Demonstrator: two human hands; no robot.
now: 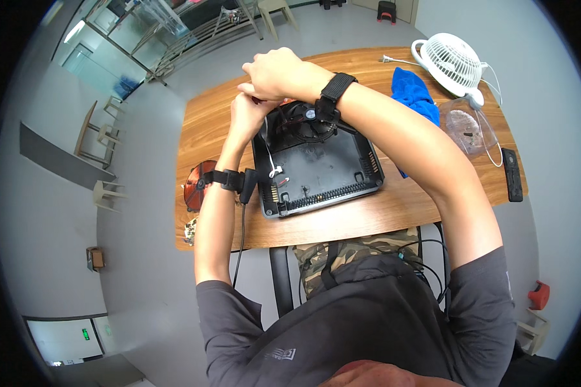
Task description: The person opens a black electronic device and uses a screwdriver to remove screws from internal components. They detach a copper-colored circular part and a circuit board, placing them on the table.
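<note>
A black open plastic casing [332, 171], like the bottom shell of an induction cooker, lies tilted on the table in front of me. A round black fan [313, 131] sits in its far part, and a white connector [275, 171] on wires lies inside near the left wall. Both hands meet at the casing's far left corner. My right hand [274, 74] is closed above my left hand [248, 115], whose fingers are pinched together. What lies between the fingers is hidden. Left of the casing, partly behind my left forearm, rests a copper coil disc [193, 187].
On the right of the wooden table [226, 97] are a blue cloth [412, 90], a white fan [452, 63] with its cord, a clear plastic container [466, 132] and a black strip-shaped object [512, 174]. A small patterned item [190, 231] lies at the near left edge.
</note>
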